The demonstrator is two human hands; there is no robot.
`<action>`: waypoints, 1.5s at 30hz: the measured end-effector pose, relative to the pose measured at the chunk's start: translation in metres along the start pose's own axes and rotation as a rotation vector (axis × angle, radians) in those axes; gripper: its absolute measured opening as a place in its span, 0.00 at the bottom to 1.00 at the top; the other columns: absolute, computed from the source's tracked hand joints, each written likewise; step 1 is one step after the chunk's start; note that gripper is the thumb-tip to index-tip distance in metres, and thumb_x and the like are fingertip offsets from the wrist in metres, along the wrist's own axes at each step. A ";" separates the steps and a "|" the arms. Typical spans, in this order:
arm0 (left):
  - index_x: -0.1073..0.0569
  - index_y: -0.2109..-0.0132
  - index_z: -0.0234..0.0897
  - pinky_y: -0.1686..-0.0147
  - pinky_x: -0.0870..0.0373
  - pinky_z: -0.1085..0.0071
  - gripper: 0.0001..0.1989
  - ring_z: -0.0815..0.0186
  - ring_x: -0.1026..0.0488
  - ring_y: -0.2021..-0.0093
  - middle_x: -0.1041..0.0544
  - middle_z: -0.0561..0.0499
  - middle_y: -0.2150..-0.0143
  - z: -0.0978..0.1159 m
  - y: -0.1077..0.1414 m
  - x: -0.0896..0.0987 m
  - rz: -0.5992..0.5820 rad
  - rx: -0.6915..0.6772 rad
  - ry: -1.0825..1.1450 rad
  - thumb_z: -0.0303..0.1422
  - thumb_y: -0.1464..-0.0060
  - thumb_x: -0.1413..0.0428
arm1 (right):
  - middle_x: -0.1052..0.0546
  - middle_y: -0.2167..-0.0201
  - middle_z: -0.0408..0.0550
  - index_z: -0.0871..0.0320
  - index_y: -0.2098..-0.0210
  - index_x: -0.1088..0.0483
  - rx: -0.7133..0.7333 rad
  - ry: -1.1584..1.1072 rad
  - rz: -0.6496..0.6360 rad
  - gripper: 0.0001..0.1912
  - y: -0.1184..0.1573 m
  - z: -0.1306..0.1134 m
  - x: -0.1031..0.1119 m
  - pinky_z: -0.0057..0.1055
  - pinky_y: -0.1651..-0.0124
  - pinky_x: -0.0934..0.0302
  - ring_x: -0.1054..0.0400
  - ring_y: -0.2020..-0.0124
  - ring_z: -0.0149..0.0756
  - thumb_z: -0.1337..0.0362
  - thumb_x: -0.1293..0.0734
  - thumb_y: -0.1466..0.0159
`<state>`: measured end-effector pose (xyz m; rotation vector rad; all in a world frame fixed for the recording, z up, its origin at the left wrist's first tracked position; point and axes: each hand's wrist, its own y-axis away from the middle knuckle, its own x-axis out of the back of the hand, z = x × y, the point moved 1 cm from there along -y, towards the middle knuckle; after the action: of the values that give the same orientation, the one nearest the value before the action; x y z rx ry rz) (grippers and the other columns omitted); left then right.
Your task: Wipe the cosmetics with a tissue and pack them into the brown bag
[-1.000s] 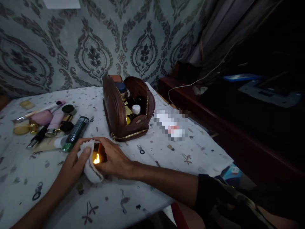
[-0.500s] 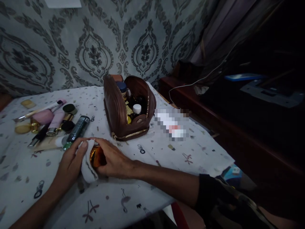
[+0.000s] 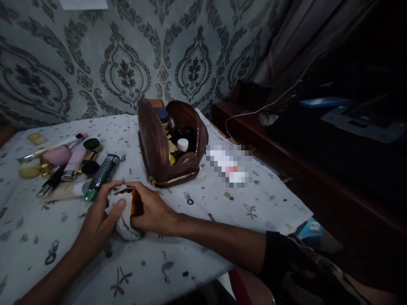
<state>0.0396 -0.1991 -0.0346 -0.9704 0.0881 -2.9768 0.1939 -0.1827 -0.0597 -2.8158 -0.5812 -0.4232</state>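
Note:
My left hand (image 3: 103, 216) is closed on a white cloth (image 3: 125, 226), its thumb pressing the cloth against a shiny amber-orange round object (image 3: 136, 202). My right hand (image 3: 154, 212) grips that amber object from the right side. The cloth covers much of the object, so its full shape is hidden. Just beyond my left fingers lies a dark green tube (image 3: 104, 171) with a green cap. An open brown bag (image 3: 155, 148) stands behind my hands, with a white-capped bottle (image 3: 182, 146) and a blue-lidded jar (image 3: 163, 115) inside.
Several cosmetics, including a pink sponge-like item (image 3: 59, 155), a pink tube (image 3: 74, 164) and a dark round lid (image 3: 93, 145), lie at the left on the patterned tablecloth (image 3: 187, 237). A blurred white item (image 3: 227, 165) lies right of the bag. A cable (image 3: 254, 112) runs behind.
The white cloth has shifted right and now wraps over more of the amber object. My left thumb has moved right and slightly down with it.

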 end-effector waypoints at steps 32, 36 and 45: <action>0.29 0.54 0.39 0.61 0.29 0.64 0.26 0.57 0.26 0.61 0.23 0.49 0.60 -0.008 -0.018 0.007 -0.006 0.091 0.121 0.56 0.46 0.50 | 0.32 0.44 0.54 0.57 0.37 0.43 0.156 0.077 -0.090 0.40 0.002 0.004 -0.003 0.40 0.41 0.40 0.38 0.42 0.43 0.69 0.28 0.46; 0.29 0.53 0.39 0.62 0.30 0.63 0.27 0.57 0.27 0.62 0.23 0.49 0.62 -0.013 -0.019 0.007 -0.025 0.113 0.095 0.56 0.44 0.53 | 0.27 0.53 0.49 0.57 0.44 0.35 0.074 0.053 0.009 0.32 0.001 0.003 -0.003 0.36 0.49 0.36 0.33 0.52 0.40 0.66 0.26 0.47; 0.33 0.44 0.39 0.64 0.29 0.66 0.28 0.55 0.25 0.57 0.23 0.46 0.54 -0.016 -0.005 0.001 -0.025 -0.062 -0.036 0.52 0.44 0.51 | 0.28 0.50 0.53 0.60 0.40 0.38 0.060 0.030 0.061 0.37 0.000 0.004 -0.003 0.39 0.47 0.36 0.32 0.49 0.42 0.69 0.27 0.49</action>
<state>0.0294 -0.1937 -0.0466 -1.0389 0.1705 -2.9946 0.1926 -0.1827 -0.0646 -2.7569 -0.4926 -0.4276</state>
